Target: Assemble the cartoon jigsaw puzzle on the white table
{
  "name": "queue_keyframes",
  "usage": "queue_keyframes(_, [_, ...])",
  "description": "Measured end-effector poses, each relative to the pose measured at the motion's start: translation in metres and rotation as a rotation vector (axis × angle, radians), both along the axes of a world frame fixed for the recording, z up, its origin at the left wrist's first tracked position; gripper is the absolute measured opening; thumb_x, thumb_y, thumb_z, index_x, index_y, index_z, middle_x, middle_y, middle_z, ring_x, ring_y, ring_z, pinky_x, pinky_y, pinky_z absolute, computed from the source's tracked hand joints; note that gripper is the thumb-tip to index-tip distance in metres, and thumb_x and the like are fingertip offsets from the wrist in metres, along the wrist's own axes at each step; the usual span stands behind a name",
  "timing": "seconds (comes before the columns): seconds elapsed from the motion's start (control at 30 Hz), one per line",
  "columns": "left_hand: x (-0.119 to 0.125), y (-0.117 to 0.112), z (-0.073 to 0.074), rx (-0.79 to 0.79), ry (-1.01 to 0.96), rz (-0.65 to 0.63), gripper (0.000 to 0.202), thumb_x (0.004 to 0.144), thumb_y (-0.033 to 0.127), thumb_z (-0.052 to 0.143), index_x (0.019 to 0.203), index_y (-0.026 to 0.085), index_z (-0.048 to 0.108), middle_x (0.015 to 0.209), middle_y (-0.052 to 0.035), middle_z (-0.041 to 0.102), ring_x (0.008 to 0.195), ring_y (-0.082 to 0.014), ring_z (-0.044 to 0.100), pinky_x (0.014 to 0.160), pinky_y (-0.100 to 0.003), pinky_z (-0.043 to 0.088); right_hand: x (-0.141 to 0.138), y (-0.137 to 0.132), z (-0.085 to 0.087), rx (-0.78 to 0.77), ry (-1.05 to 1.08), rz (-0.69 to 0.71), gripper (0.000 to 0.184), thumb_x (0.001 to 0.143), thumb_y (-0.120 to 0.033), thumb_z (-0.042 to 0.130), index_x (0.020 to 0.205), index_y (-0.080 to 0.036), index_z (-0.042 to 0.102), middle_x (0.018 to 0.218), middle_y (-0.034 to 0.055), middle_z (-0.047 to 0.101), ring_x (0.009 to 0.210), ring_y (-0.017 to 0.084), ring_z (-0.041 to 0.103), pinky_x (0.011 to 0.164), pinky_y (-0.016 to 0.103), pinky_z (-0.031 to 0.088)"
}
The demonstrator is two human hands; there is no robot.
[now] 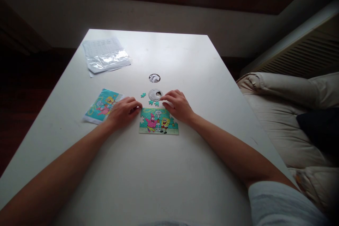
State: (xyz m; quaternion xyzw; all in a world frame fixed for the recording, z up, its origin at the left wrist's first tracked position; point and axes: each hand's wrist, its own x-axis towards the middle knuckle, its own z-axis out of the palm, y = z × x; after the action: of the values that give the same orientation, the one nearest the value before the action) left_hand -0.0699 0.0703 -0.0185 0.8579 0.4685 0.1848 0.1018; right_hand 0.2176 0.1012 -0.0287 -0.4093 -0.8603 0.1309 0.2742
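A partly assembled jigsaw puzzle (155,122) with pink, yellow and teal cartoon figures lies flat on the white table (159,176). Gaps show along its left and right sides. My left hand (124,111) rests at its upper left corner, fingers curled together; whatever they pinch is hidden. By the upper right corner is my right hand (179,106), its index finger stretched out and apart from the thumb. Between the hands, just above the puzzle, lie two teal pieces (156,103). Another loose teal piece (143,95) sits a little farther up.
Partly under my left hand is a matching picture packet (99,107). Papers with a clear plastic sleeve (106,56) lie at the far left. A round grey cover (153,95) and a round table hole (154,78) are beyond the puzzle. A pale sofa (272,127) stands at the right.
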Motion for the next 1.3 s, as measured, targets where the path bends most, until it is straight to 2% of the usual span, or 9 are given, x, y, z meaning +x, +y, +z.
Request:
queue_keyframes(0.1, [0.000, 0.000, 0.000, -0.003, -0.008, 0.002, 0.023, 0.099, 0.028, 0.048, 0.101, 0.024, 0.071, 0.091, -0.0034, 0.066, 0.087, -0.0193, 0.060, 0.074, -0.031, 0.043, -0.001, -0.002, 0.001, 0.012, -0.076, 0.083, 0.024, 0.098, -0.027, 0.055, 0.118, -0.031, 0.068, 0.116, 0.0063, 0.065, 0.110, 0.026, 0.051, 0.093, 0.044, 0.040])
queue_keyframes(0.17, [0.000, 0.000, 0.001, -0.004, -0.012, 0.001, 0.023, 0.099, 0.028, 0.048, 0.100, 0.024, 0.071, 0.091, -0.0036, 0.066, 0.086, -0.0193, 0.060, 0.074, -0.030, 0.043, -0.001, -0.002, 0.000, 0.012, -0.092, 0.096, 0.023, 0.098, -0.028, 0.054, 0.115, -0.031, 0.069, 0.117, 0.0063, 0.065, 0.111, 0.026, 0.050, 0.093, 0.044, 0.040])
queue_keyframes(0.3, [0.001, 0.000, 0.002, -0.012, -0.012, -0.003, 0.022, 0.098, 0.027, 0.050, 0.100, 0.024, 0.071, 0.089, -0.0032, 0.065, 0.084, -0.0187, 0.059, 0.072, -0.030, 0.042, 0.000, 0.000, -0.001, 0.004, -0.076, 0.073, 0.013, 0.096, -0.027, 0.058, 0.103, -0.028, 0.070, 0.114, 0.0061, 0.065, 0.109, 0.026, 0.050, 0.093, 0.043, 0.041])
queue_keyframes(0.67, [0.001, 0.001, 0.002, -0.008, -0.008, -0.008, 0.021, 0.097, 0.026, 0.050, 0.100, 0.024, 0.071, 0.088, -0.0026, 0.064, 0.083, -0.0184, 0.058, 0.072, -0.031, 0.041, 0.002, 0.004, -0.004, -0.021, -0.036, 0.008, 0.012, 0.093, -0.021, 0.061, 0.098, -0.027, 0.070, 0.107, 0.0063, 0.063, 0.103, 0.025, 0.051, 0.090, 0.041, 0.043])
queue_keyframes(0.97, [0.002, -0.001, 0.002, -0.001, -0.014, 0.000, 0.022, 0.098, 0.028, 0.049, 0.101, 0.024, 0.070, 0.091, -0.0041, 0.065, 0.087, -0.0200, 0.058, 0.075, -0.032, 0.045, 0.001, 0.002, -0.004, -0.013, 0.011, -0.037, 0.012, 0.091, -0.021, 0.063, 0.100, -0.026, 0.068, 0.103, 0.0059, 0.065, 0.101, 0.025, 0.053, 0.090, 0.042, 0.043])
queue_keyframes(1.03, [0.004, -0.002, 0.002, 0.021, -0.027, -0.001, 0.022, 0.098, 0.028, 0.049, 0.105, 0.024, 0.070, 0.097, -0.0054, 0.066, 0.093, -0.0217, 0.059, 0.081, -0.035, 0.048, 0.002, 0.004, -0.003, -0.009, 0.031, -0.071, 0.013, 0.091, -0.018, 0.060, 0.098, -0.026, 0.068, 0.101, 0.0057, 0.066, 0.100, 0.025, 0.054, 0.090, 0.042, 0.043])
queue_keyframes(1.13, [0.008, -0.004, 0.002, 0.051, -0.031, -0.049, 0.026, 0.100, 0.029, 0.049, 0.119, 0.025, 0.066, 0.119, -0.0068, 0.066, 0.112, -0.0251, 0.056, 0.096, -0.041, 0.048, 0.004, 0.007, -0.002, -0.010, 0.090, -0.137, 0.016, 0.090, -0.014, 0.057, 0.094, -0.024, 0.068, 0.096, 0.0052, 0.066, 0.097, 0.024, 0.056, 0.089, 0.042, 0.043])
queue_keyframes(1.23, [0.011, -0.005, 0.000, 0.055, 0.005, -0.143, 0.037, 0.101, 0.031, 0.048, 0.137, 0.026, 0.056, 0.144, -0.0060, 0.056, 0.138, -0.0277, 0.042, 0.114, -0.047, 0.037, 0.006, 0.008, -0.001, -0.028, 0.146, -0.187, 0.018, 0.087, -0.011, 0.057, 0.093, -0.024, 0.068, 0.093, 0.0046, 0.066, 0.095, 0.024, 0.057, 0.087, 0.041, 0.044])
queue_keyframes(1.3, [0.011, -0.005, -0.001, 0.040, 0.039, -0.181, 0.042, 0.102, 0.033, 0.048, 0.143, 0.027, 0.051, 0.153, -0.0051, 0.049, 0.146, -0.0292, 0.032, 0.120, -0.050, 0.030, 0.006, 0.009, -0.001, -0.037, 0.167, -0.204, 0.019, 0.086, -0.011, 0.057, 0.093, -0.024, 0.068, 0.092, 0.0047, 0.067, 0.094, 0.024, 0.057, 0.085, 0.040, 0.044])
